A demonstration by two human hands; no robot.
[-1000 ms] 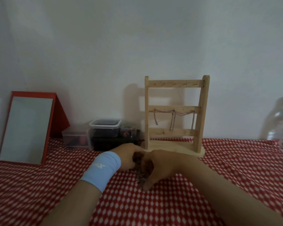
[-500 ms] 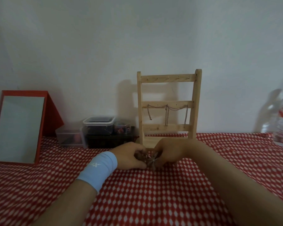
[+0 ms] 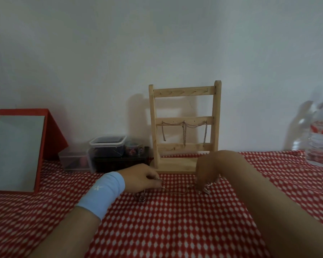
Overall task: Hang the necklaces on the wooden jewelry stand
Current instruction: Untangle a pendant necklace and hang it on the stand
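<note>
1. Both hands pinch one necklace (image 3: 177,193): the left hand (image 3: 142,178) nips one end in its fingertips and the right hand (image 3: 206,170) nips the other with curled fingers. The slack between them sags onto the red checked tablecloth (image 3: 175,229).
2. Holding the ends apart probably spreads the chain out so it hangs without tangling.
3. Small metal pieces (image 3: 141,199) lie just beside the left hand; I cannot tell whether they belong to this chain.
4. Just behind is the wooden jewelry stand (image 3: 154,127). Its middle bar already carries chains (image 3: 184,131), while the top hooks (image 3: 183,91) are bare and are likely the target.
</note>
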